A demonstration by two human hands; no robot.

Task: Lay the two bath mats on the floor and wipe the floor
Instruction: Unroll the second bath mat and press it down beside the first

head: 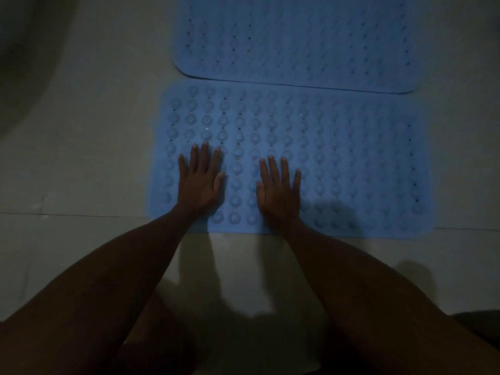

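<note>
Blue rubber near mat [338,163], studded, flat on pale floor [81,158]; far mat [297,36] just beyond my fingertips. Left hand [200,182], right hand [278,190]: fingers straight, slightly spread, flat on studs. I'd press outward from the fingers, seating edges evenly.

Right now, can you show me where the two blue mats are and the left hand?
near mat [351,163], head view, bare bumpy middle right of the hands.
far mat [297,41], head view, middle of its surface.
left hand [201,180], head view, back of the hand.
</note>
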